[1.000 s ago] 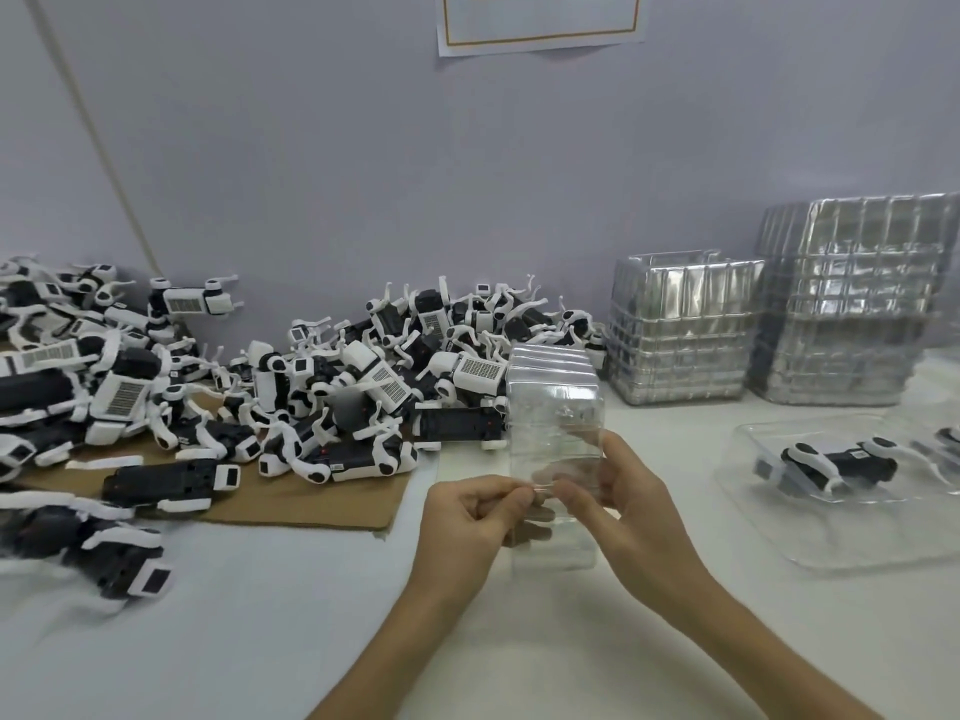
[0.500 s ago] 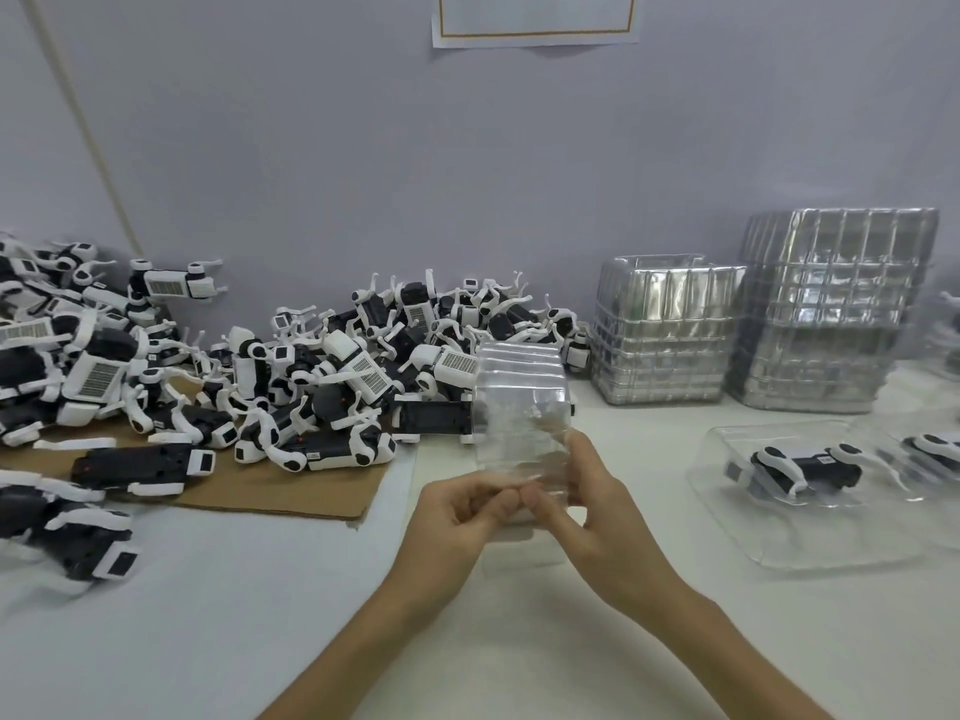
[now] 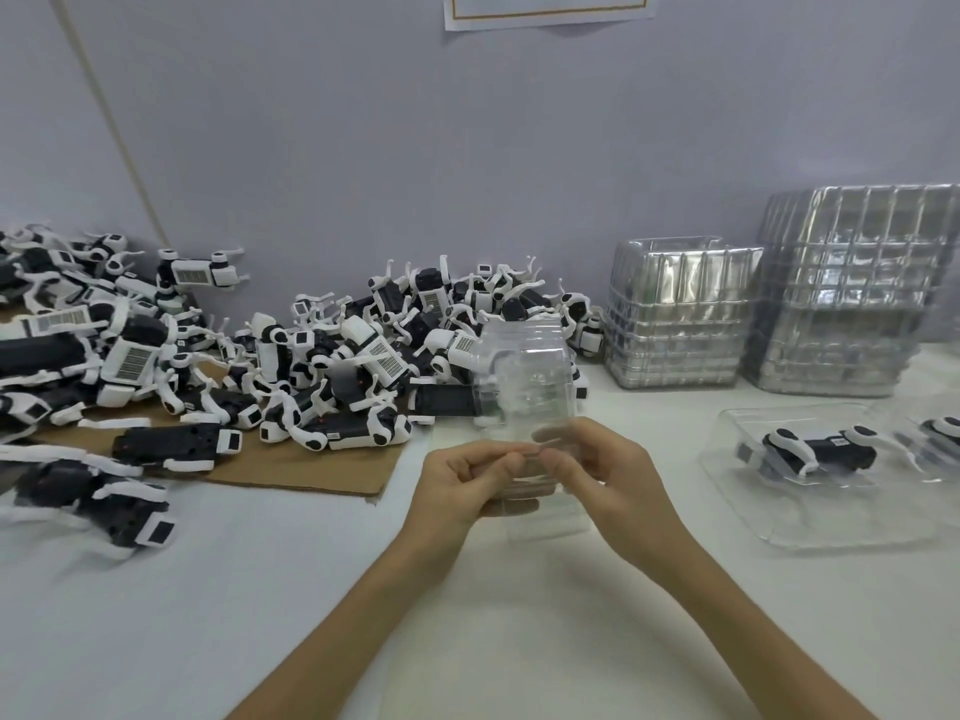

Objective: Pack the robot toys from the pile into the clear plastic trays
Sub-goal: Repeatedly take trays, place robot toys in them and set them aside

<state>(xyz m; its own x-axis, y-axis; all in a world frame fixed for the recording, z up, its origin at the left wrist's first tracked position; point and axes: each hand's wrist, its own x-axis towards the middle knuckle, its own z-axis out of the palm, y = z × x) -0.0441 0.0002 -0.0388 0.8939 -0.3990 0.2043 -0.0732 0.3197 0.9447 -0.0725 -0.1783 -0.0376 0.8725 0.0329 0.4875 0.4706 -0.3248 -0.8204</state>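
hardly a dent made, i'd say. the pile of robot toys [image 3: 332, 366] sprawls over the cardboard sheet [image 3: 291, 472] and the white table [image 3: 208, 589] on the left, heaped against the wall. off to the right a filled tray [image 3: 852, 537] lies flat with a black-and-white toy [image 3: 815, 449] seated in it. a second tray [image 3: 930, 454] shows at the very edge of view with another toy in it. that is all the finished work i can see. behind those, two tall stacks of empty trays [image 3: 680, 314] stand by the wall.

in the middle, the left hand [image 3: 462, 483] and right hand [image 3: 618, 480] both pinch the near edge of a small nested bundle of clear trays [image 3: 524, 376], held up off the table just in front of the pile. fingers curled in, thumbs on the rim, tips nearly touching — it looks like one tray is being peeled from the rest, ready for the next toy. neither hand has a toy.
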